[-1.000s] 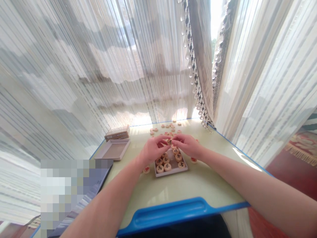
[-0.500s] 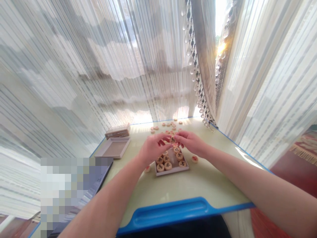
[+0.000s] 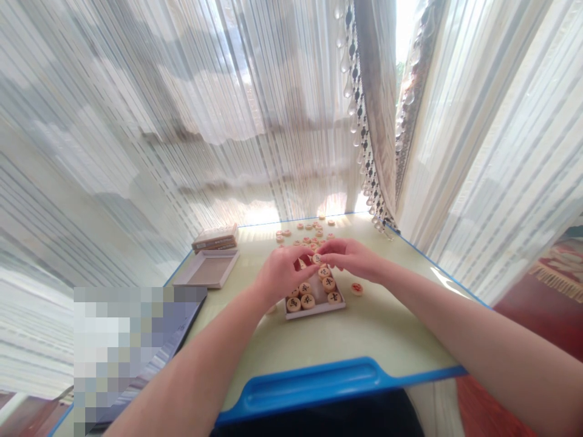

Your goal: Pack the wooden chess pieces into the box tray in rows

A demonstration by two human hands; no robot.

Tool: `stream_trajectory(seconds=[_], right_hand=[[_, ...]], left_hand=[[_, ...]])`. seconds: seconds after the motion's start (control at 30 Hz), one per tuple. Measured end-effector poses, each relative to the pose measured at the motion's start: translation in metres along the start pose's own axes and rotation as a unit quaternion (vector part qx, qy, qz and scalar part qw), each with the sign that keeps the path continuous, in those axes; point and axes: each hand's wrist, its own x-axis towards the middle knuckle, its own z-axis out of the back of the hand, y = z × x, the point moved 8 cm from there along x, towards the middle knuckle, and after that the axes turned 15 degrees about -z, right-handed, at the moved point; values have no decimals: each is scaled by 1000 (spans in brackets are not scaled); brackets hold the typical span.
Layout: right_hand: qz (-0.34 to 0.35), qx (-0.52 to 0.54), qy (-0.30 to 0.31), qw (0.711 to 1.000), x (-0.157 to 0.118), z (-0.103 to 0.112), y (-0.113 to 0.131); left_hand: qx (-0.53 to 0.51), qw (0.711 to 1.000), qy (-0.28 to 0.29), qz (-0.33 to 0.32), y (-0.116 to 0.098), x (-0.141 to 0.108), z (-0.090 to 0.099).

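Observation:
A round wooden xiangqi piece with a black character (image 3: 317, 259) is raised over the far part of a shallow open box (image 3: 316, 312). My right hand (image 3: 348, 258) grips its right edge between thumb and fingers. At its left edge, the thumb and fingertips of my left hand (image 3: 285, 273) are closed around it. Inside the box lie several black-character pieces, among them one at the near right corner (image 3: 334, 298) and one at the near left (image 3: 294, 304). My left hand hides part of the box's left side.
Loose red-character pieces (image 3: 319, 233) are scattered at the table's far side, and one red piece (image 3: 357, 289) lies right of the box. An open box lid (image 3: 214, 270) and stacked boxes (image 3: 215, 238) stand at the left. A blue-edged tray rim (image 3: 314, 388) runs along the front.
The held piece has dropped slightly toward the box. My right hand has shifted a little left and its fingers have drawn closer around the piece.

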Motion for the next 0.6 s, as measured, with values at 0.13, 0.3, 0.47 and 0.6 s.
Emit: stream_trajectory(seconds=[0.13,0.3,0.47,0.6], right_hand=[[64,-57,-21,996,-4,2,9],[110,-111,-59,986,-6,4,16],[120,-159,-73,977,-9,4,21],[101,-218,-41,970,-13,1,20]], left_hand=[[-1,1000,0,11,2,0,2],[-4,1000,4,4,2,0,3],[-10,1000,9,4,2,-1,0],[-19,1000,23,4,-3,-2,-1]])
